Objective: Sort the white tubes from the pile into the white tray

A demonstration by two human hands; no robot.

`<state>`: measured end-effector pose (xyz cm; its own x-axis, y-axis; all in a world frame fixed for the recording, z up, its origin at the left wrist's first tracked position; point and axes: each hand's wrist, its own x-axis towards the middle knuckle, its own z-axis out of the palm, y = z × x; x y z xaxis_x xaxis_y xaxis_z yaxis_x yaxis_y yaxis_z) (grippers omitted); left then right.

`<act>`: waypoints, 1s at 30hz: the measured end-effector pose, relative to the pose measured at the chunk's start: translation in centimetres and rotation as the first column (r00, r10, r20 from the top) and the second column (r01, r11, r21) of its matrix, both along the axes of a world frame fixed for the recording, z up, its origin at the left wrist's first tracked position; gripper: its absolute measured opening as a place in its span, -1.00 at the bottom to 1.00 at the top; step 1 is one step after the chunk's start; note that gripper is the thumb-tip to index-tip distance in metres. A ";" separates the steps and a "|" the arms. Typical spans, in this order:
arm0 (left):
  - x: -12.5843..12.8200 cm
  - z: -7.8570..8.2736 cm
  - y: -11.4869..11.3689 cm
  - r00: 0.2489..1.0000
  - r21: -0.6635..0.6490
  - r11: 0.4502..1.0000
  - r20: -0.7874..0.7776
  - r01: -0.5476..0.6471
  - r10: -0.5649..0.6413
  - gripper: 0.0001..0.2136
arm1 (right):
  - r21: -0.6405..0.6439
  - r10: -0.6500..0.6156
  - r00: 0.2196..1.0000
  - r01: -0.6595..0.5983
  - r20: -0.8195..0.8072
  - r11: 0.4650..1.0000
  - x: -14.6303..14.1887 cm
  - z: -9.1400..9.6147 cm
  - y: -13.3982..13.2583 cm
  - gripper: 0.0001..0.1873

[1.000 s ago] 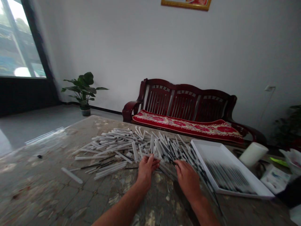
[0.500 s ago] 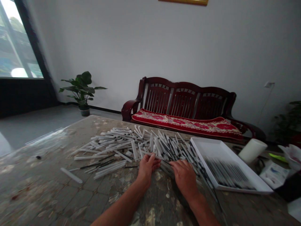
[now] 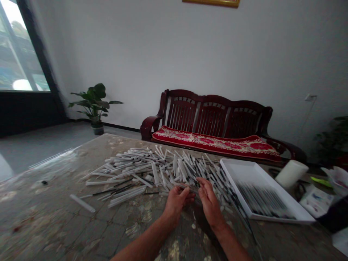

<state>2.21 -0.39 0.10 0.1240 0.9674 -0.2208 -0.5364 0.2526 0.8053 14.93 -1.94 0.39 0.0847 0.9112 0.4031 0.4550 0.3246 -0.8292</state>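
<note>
My left hand (image 3: 177, 201) is closed in a pinch on a slim whitish pen-like stick (image 3: 187, 187), held low over the table just in front of a heap. My right hand (image 3: 208, 202) is beside it at the stick's right end, fingers stretched out and thumb apart; whether it touches the stick is hard to see. Behind both hands spreads a large loose heap of white translucent tubes and black slim sticks (image 3: 136, 164). To the right, a shallow white box (image 3: 246, 167) contains a row of similar dark-and-white sticks (image 3: 263, 197).
Everything lies on a table with a patterned cover (image 3: 89, 232). A single white tube (image 3: 82, 203) lies apart at left. A white roll (image 3: 291, 174) and a small printed box (image 3: 317, 200) stand beyond the white box. A red-cushioned wooden bench (image 3: 214, 117) is behind the table.
My left hand has moved slightly right and down with the stick. My right hand has turned and its fingers have straightened, losing their grip at the stick's right end.
</note>
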 end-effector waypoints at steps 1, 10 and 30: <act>0.1 0.0 -0.2 1.000 0.004 1.000 0.004 0.015 -0.015 -0.71 | -0.026 0.028 0.996 -0.031 -0.082 0.999 -0.4 0.0 0.0 -0.55; -0.2 0.2 0.2 0.991 -0.122 0.992 0.126 -0.023 0.038 -0.83 | -0.193 -0.085 0.895 -0.001 -0.438 0.981 1.4 2.0 1.3 -0.37; -1.3 1.2 1.3 0.944 -0.219 0.945 0.173 -0.243 0.283 -0.98 | -0.122 -0.030 0.574 0.225 0.819 0.967 -1.3 3.2 7.4 -0.79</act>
<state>0.88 0.93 1.33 -0.0684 0.9127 -0.4029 -0.7488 0.2199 0.6253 13.60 5.50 3.56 -0.0641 0.9807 0.1845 0.9871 0.0894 -0.1327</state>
